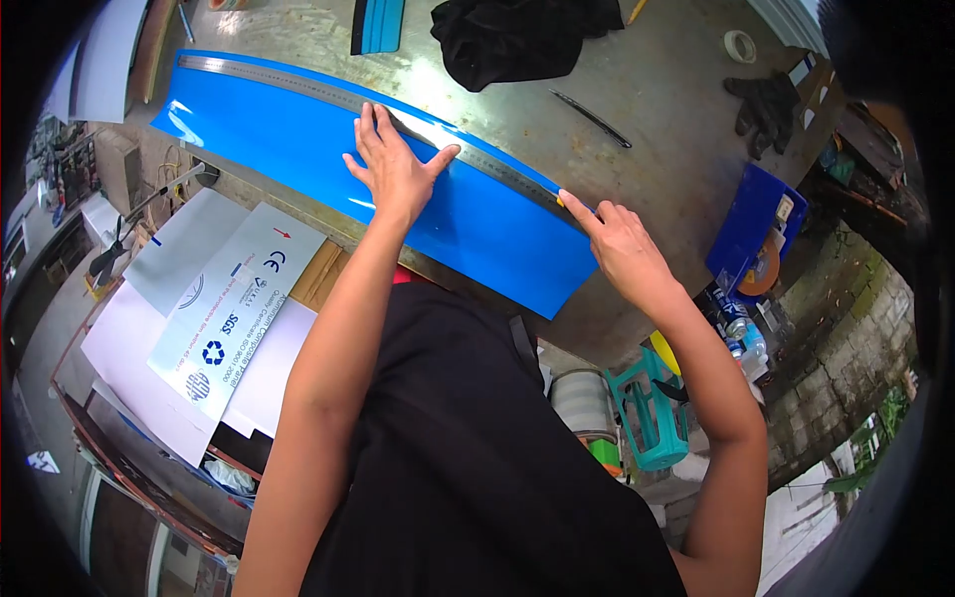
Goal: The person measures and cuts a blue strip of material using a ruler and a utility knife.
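Observation:
A long blue sheet [398,199] lies across the worktable, curved by the lens. Along its far edge runs a steel ruler [487,164]. My left hand [391,169] presses on the ruler and sheet with its fingers spread. At the right end of the ruler, my right hand [627,249] is closed around a utility knife [561,200]; only a bit of yellow shows at the index fingertip, and the rest is hidden by the fingers.
On the metal table [657,70] are a black cloth [517,40], a blue squeegee [378,25], a pen [592,119], a tape roll [739,46] and a dark glove [764,111]. Printed panels [234,308] lie lower left; a teal stool [652,423] stands lower right.

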`<state>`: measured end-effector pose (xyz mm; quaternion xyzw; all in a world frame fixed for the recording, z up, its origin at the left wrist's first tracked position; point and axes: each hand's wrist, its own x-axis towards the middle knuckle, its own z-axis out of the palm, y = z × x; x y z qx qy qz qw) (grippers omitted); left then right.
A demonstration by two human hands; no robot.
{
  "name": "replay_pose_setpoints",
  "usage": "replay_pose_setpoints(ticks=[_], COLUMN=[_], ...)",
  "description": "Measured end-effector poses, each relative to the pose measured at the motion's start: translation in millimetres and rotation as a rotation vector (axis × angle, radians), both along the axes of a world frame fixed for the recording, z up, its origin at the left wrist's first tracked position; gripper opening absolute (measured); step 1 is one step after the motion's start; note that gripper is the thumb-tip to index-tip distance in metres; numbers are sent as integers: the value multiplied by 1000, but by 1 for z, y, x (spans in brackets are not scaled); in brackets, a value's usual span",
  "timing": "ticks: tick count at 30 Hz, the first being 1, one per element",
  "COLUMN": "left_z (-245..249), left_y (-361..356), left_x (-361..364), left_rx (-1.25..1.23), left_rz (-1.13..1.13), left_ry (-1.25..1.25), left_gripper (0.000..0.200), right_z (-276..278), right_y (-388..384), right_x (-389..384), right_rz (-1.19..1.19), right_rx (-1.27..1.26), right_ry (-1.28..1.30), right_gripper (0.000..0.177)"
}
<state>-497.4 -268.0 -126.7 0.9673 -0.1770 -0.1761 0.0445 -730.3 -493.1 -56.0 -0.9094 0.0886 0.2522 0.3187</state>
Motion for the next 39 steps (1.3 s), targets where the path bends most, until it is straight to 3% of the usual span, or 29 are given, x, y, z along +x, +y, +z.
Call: replay_pose_setpoints(ticks=[39], left_z=[-4], left_y=[1], left_x=[1], left_rx=[59], left_rz=[-28], left_ry=[-13], left_gripper=[130], right_z=[12], right_y=[-40], right_x=[-94], right_rz=[-62], right_rx=[-9], right_ry=[93], right_gripper=[79])
